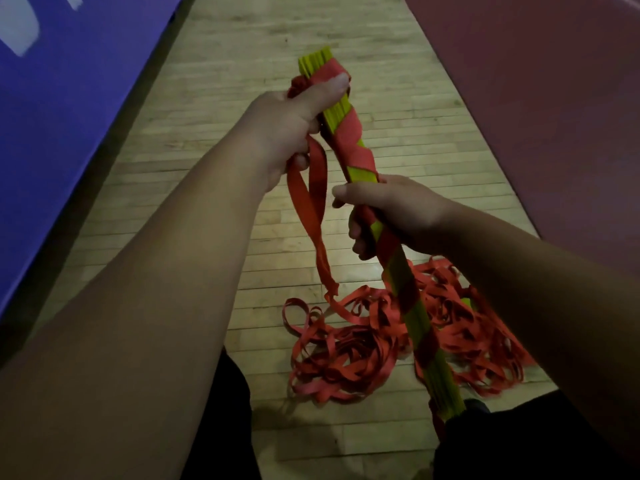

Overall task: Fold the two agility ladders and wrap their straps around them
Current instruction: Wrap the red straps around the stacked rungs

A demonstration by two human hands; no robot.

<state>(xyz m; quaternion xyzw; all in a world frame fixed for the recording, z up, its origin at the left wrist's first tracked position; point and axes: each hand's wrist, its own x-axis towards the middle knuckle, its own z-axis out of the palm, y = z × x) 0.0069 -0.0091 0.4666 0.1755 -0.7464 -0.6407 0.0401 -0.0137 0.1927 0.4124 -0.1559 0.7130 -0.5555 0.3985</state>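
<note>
Yellow-green plastic ladder rungs stacked into one long flat bundle are held above a pale wooden plank floor, with a red webbing strap spiralled around them. On the floor behind the bundle lies a loose tangled heap of red strap. A blue padded mat lines the left side and a dark red mat the right.

The bundle's long axis runs from near the person's right knee up and away, leaning left. Its far end is uppermost.

The left hand grips that far end, with the thumb pressing the strap flat. Loose loops hang from this fist to the heap. The right hand is wrapped around the middle, fingers curled under. Both forearms are extended.
</note>
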